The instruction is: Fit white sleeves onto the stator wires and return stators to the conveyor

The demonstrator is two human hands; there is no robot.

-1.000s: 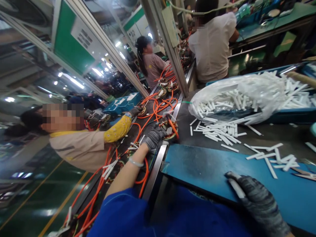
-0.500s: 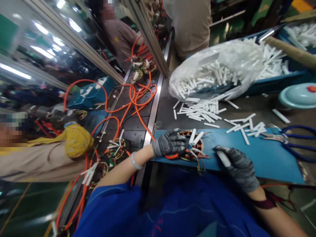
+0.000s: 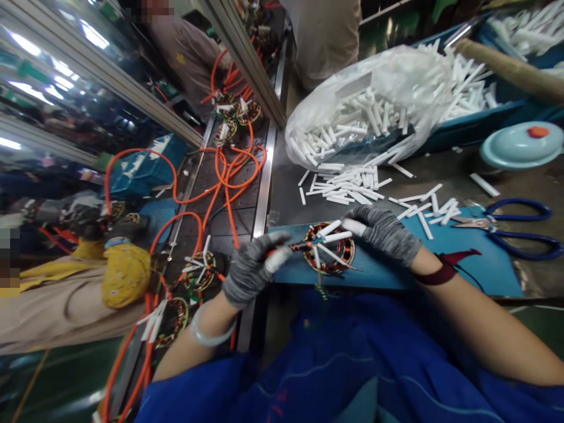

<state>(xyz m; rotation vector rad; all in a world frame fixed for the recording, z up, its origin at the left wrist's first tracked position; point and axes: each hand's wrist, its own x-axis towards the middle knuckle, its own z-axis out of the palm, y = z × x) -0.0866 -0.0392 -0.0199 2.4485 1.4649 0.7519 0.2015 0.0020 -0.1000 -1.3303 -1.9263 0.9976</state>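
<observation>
On a blue mat lies a copper-wound motor stator, a ring with leads and white tubes coming from its middle. My left hand, in a grey glove with a white thumb tip, is closed around the dark-covered end of the orange cable at the stator's left. My right hand, gloved alike, pinches the outer end of a white tube that sits on a lead above the ring. Another white tube lies just below those fingertips.
Loose white tubes lie behind the mat, before a plastic bag of them. Blue-handled scissors and a lidded light-blue container are at right. A conveyor at left carries cabled stators; a co-worker's yellow sleeve is beyond.
My left hand has come off the stator's edge and grips the cable at its left. My right hand has moved in from the right to a white tube. The view has shifted slightly.
</observation>
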